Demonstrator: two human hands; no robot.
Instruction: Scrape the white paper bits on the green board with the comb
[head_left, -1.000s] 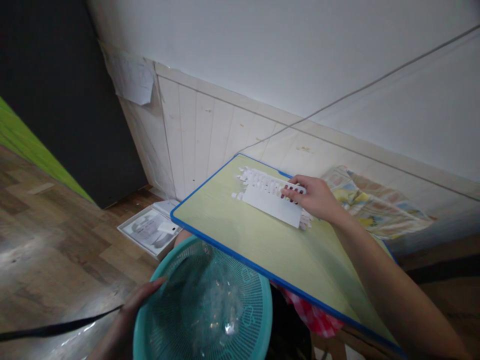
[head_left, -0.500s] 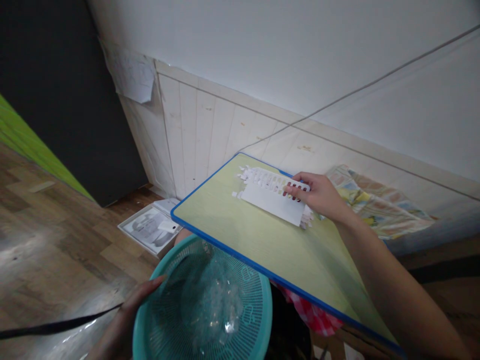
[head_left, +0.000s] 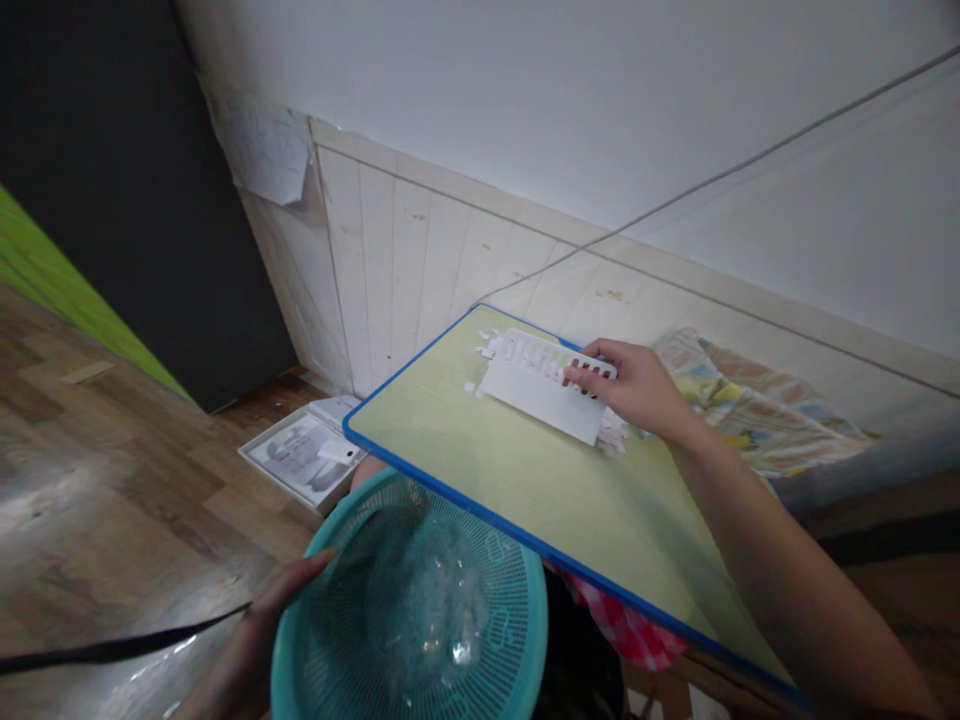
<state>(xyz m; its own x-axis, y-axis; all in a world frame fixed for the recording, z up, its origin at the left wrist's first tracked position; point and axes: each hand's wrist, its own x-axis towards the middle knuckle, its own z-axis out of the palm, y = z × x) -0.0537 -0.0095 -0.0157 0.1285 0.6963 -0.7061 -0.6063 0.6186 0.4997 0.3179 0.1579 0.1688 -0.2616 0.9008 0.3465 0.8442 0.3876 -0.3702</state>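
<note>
White card (head_left: 536, 402) on the pale green top of a blue-edged table (head_left: 435, 430), toward the far side, lying over loose white scraps (head_left: 491, 346) that stick out past both ends. Row of slots along the card's far edge, dark red showing in those nearest the right hand (head_left: 634, 390). Right hand closed on that end of the card, thumb across the slots, fingers at the far edge; forearm reaching in from the right, over the table. Left hand (head_left: 281, 597) holding the rim of a teal mesh basket (head_left: 534, 620), thumb lapped over inward, other fingers out of sight. Basket just below the table's near edge, clear crumpled plastic (head_left: 442, 610) inside, shiny in places. Patterned cloth (head_left: 750, 410) beyond the right hand, between table and wall (head_left: 525, 100). Red-checked cloth (head_left: 630, 632) under the near edge, to the right of the basket. Grey cable (head_left: 675, 200) slanting across the wall down to the table's far corner. Open white box (head_left: 307, 455) on the wood-pattern floor (head_left: 112, 480), left of the table; contents too blurred to name. Black strap (head_left: 127, 645) at lower left, its end by the left hand.
</note>
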